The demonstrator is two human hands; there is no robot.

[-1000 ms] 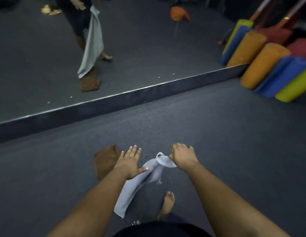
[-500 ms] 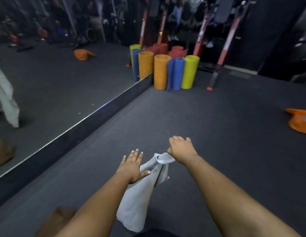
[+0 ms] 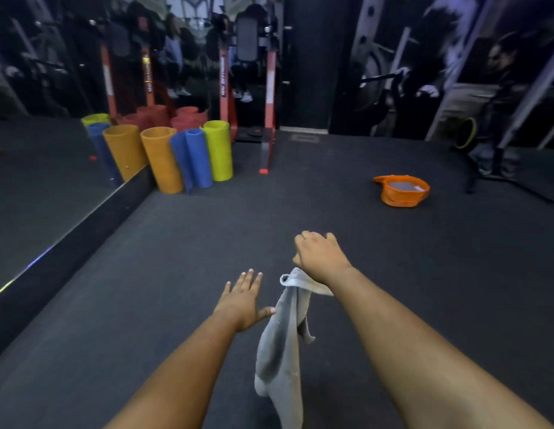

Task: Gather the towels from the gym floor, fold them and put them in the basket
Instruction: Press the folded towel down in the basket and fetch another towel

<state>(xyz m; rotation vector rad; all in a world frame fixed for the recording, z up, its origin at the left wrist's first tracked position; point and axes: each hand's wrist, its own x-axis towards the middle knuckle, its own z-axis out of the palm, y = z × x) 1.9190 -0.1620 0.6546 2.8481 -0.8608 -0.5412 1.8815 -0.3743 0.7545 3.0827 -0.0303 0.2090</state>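
A light grey towel hangs down from my right hand, whose curled fingers grip its top corner above the dark gym floor. My left hand is spread flat with straight fingers just left of the towel, its thumb touching the cloth's edge. An orange basket sits on the floor ahead to the right, with something grey lying inside it.
Rolled mats in orange, blue and yellow-green stand against the mirror wall at the left. Red rack posts rise behind them. A dark stand and a yellow-rimmed ring occupy the far right.
My view has swung right, away from the mirror and the brown towel, bringing the orange basket into sight. Both hands keep the same pose, right hand still gripping the grey towel.
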